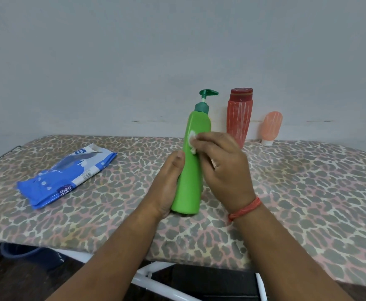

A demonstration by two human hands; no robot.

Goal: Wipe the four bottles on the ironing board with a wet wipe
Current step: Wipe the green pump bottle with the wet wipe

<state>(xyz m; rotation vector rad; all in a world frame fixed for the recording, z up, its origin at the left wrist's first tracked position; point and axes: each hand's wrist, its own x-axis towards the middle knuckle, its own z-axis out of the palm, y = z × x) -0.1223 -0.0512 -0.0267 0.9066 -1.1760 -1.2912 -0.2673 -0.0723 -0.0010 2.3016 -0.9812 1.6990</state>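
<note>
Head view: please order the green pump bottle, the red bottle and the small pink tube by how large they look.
1. green pump bottle, though it is nearest the camera
2. red bottle
3. small pink tube

A plain pale grey-blue wall [112, 61] rises behind, with a few small dark scuff marks low down. Beneath the front edge a white metal frame [153, 281] slants across a dark floor [25, 276]. Part of a dark blue tub [21, 253] shows in the shadow at the lower left.
</note>
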